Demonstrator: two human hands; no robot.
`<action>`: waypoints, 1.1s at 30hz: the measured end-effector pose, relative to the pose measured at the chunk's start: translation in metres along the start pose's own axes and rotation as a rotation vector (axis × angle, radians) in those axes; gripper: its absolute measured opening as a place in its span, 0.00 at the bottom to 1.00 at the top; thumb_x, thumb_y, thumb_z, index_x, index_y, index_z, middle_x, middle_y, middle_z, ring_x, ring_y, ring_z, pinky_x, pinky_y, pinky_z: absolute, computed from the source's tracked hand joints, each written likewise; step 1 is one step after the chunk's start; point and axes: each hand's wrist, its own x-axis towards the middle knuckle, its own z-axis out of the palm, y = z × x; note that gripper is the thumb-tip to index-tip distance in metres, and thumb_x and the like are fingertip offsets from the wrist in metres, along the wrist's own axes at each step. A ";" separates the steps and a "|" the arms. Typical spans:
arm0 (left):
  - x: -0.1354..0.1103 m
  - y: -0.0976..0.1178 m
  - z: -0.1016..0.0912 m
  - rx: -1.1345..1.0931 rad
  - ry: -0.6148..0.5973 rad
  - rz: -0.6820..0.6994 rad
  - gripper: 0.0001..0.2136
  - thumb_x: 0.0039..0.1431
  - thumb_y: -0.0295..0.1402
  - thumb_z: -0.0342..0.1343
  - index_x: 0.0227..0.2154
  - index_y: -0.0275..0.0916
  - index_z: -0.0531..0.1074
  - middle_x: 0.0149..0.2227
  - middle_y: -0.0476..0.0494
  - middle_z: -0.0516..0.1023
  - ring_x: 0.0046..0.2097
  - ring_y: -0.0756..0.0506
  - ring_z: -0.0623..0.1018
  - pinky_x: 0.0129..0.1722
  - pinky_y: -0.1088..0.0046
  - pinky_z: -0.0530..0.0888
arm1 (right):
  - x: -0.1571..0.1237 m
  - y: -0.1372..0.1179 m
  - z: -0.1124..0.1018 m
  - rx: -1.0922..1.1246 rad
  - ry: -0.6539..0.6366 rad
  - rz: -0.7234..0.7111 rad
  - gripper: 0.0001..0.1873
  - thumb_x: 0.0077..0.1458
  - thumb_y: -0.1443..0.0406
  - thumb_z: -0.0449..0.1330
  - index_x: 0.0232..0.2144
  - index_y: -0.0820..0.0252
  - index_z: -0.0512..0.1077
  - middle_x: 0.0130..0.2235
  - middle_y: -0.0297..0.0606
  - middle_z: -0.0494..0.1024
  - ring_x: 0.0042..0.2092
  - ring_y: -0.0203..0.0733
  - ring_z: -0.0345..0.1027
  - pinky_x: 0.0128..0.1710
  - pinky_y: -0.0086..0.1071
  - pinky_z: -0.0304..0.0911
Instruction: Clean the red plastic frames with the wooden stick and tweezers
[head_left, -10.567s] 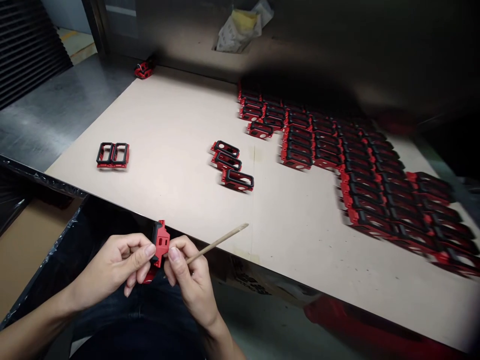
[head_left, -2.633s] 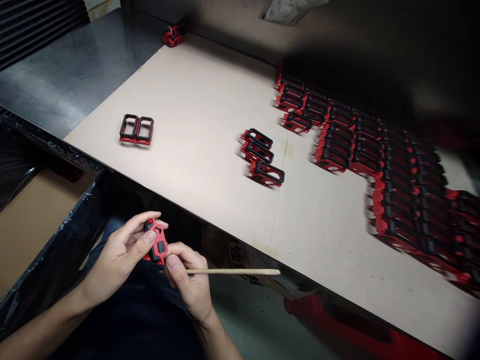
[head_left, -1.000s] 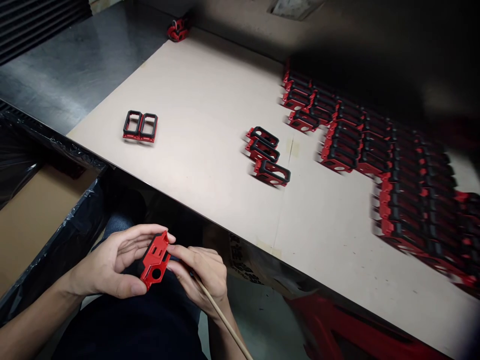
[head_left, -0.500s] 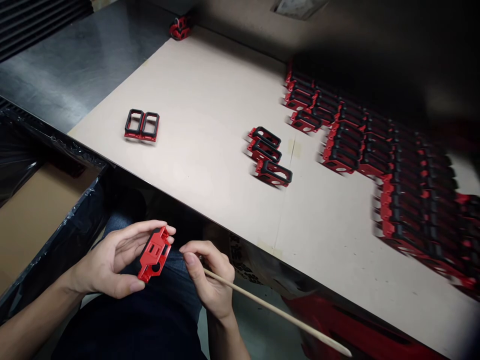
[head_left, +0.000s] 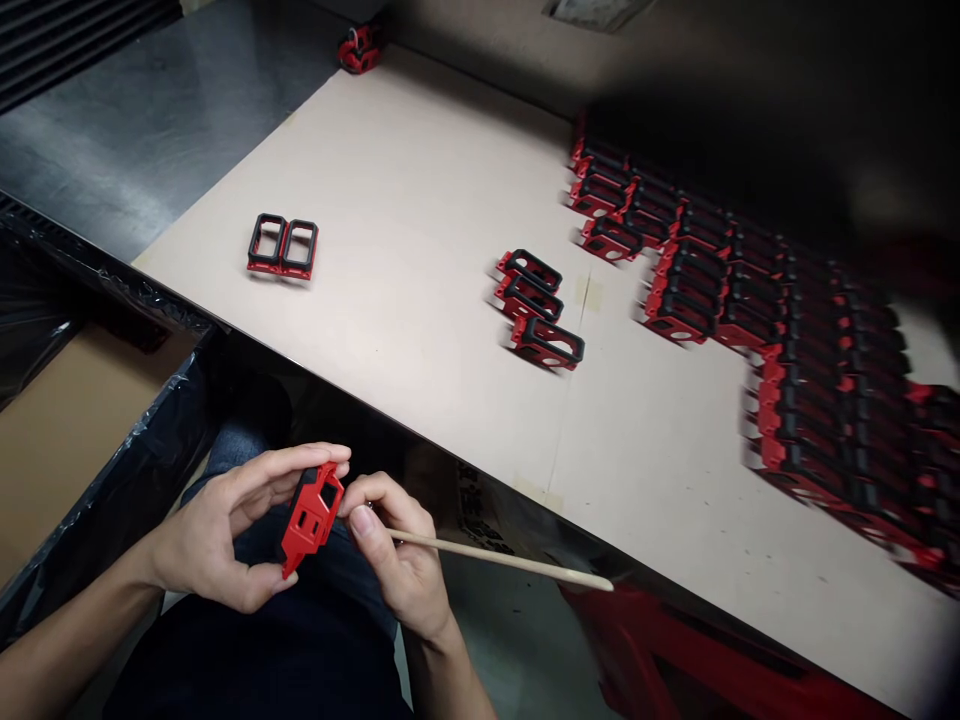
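Left hand (head_left: 214, 535) partly open, thumb and fingers (head_left: 300, 458) spanning a red-and-black housing (head_left: 306, 525) end to end, above the lap (head_left: 255, 650), off the worktop (head_left: 420, 190). Right hand (head_left: 405, 565) curled round a wooden stick (head_left: 510, 562), fingertips beside the housing; contact unclear.
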 end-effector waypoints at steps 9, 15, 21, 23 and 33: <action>0.001 -0.003 0.002 0.060 -0.009 0.125 0.41 0.51 0.14 0.63 0.67 0.52 0.67 0.70 0.42 0.70 0.67 0.37 0.74 0.67 0.61 0.71 | 0.007 -0.008 0.013 -0.010 -0.039 -0.101 0.11 0.61 0.65 0.59 0.26 0.56 0.64 0.22 0.25 0.63 0.21 0.29 0.54 0.21 0.25 0.53; 0.002 -0.002 0.003 0.102 -0.015 0.113 0.42 0.51 0.14 0.63 0.67 0.53 0.66 0.70 0.44 0.70 0.68 0.38 0.73 0.68 0.64 0.70 | 0.009 -0.012 0.013 -0.069 -0.023 -0.087 0.13 0.60 0.65 0.56 0.24 0.55 0.60 0.21 0.25 0.61 0.20 0.29 0.53 0.20 0.25 0.52; 0.005 -0.001 0.002 0.110 0.012 0.077 0.40 0.53 0.18 0.68 0.67 0.54 0.67 0.69 0.43 0.72 0.67 0.38 0.74 0.68 0.64 0.71 | 0.008 -0.011 0.014 -0.019 -0.021 -0.011 0.14 0.61 0.64 0.56 0.23 0.55 0.60 0.20 0.24 0.60 0.19 0.28 0.50 0.19 0.25 0.48; 0.004 -0.002 0.001 0.075 0.017 0.049 0.39 0.54 0.20 0.69 0.68 0.52 0.67 0.69 0.41 0.72 0.67 0.37 0.74 0.67 0.64 0.71 | 0.007 -0.010 0.014 0.006 -0.028 0.007 0.15 0.62 0.62 0.57 0.24 0.55 0.61 0.20 0.24 0.60 0.20 0.29 0.50 0.20 0.26 0.48; 0.009 -0.002 0.000 -0.084 0.010 -0.010 0.38 0.55 0.23 0.72 0.67 0.53 0.68 0.69 0.41 0.72 0.67 0.37 0.74 0.66 0.65 0.72 | 0.007 -0.005 0.012 0.076 -0.059 0.077 0.18 0.65 0.56 0.57 0.25 0.56 0.64 0.21 0.27 0.63 0.23 0.31 0.53 0.24 0.28 0.52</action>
